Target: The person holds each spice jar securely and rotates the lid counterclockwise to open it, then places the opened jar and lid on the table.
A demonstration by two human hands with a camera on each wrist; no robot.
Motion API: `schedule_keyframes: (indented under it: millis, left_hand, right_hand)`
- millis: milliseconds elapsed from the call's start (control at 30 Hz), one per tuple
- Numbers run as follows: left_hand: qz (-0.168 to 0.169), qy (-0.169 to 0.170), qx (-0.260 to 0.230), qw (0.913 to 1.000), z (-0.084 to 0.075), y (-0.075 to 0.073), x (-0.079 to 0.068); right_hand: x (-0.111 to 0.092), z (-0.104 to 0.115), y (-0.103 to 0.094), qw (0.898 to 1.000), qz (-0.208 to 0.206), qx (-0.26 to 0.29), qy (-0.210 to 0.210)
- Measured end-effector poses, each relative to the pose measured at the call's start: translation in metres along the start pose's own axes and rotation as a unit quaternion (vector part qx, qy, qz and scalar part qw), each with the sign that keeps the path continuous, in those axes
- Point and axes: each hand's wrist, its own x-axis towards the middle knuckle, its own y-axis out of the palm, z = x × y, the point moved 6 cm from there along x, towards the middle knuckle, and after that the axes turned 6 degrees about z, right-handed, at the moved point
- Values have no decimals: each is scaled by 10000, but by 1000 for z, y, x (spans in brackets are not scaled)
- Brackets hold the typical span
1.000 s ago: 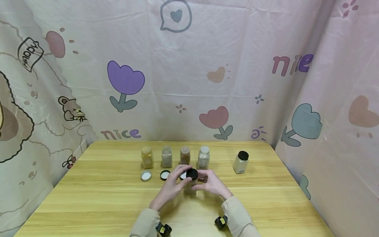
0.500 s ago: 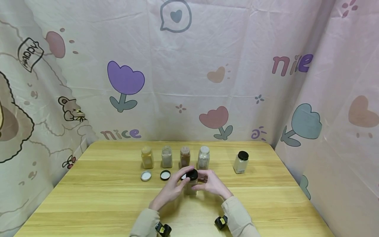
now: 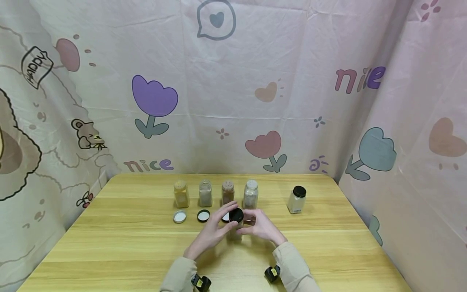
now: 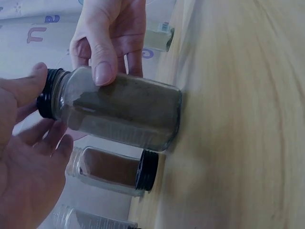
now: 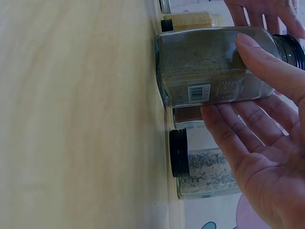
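Note:
A square glass spice jar (image 4: 124, 112) of dark brownish powder stands upright near the middle of the table, its black screw lid (image 3: 236, 215) on top. My right hand (image 3: 263, 227) holds the body, thumb on the near side and fingers behind, as the right wrist view shows. From the left, my left hand (image 3: 211, 231) grips the lid between thumb and fingers. The barcode label (image 5: 199, 93) shows in the right wrist view. Behind the jar, a brown-powder jar (image 3: 228, 193) is partly covered by my left fingers in the head view.
In the back row stand a yellow-powder jar (image 3: 181, 195), a pale grey one (image 3: 206, 194) and a whitish speckled one (image 3: 251, 195), all without black lids. Upturned lids (image 3: 179, 216) lie before them. A black-capped jar (image 3: 297, 200) stands apart at right.
My left fingers and thumb have shifted round the lid, the thumb now lower on its near side. The right hand and the jar stay in place.

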Motion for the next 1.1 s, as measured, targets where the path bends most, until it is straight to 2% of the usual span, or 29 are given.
schedule_keyframes:
  millis: [100, 200, 367, 567, 667, 900, 1000, 1100]
  left_hand:
    - [212, 76, -142, 9996, -1, 0, 0]
    - [199, 193, -97, 9996, -2, 0, 0]
    - [-172, 322, 156, 9992, -2, 0, 1]
    - [-505, 74, 235, 9984, 1, 1, 1]
    - [-414, -14, 228, 9989, 1, 0, 1]
    - [174, 8, -173, 9997, 3, 1, 0]
    - [124, 35, -108, 9999, 3, 0, 1]
    - [-141, 93, 4, 9999, 3, -1, 1]
  right_hand:
    - [0, 1, 0, 10000, 8, 37, -36]
    - [0, 1, 0, 10000, 3, 39, -44]
    - [0, 1, 0, 10000, 6, -8, -30]
    - [0, 1, 0, 10000, 27, -20, -54]
    - [0, 2, 0, 10000, 44, 23, -79]
    - [-1, 6, 0, 9999, 30, 71, -110]
    - [-1, 6, 0, 9999, 36, 74, -67]
    - [-1, 5, 0, 10000, 37, 40, -41]
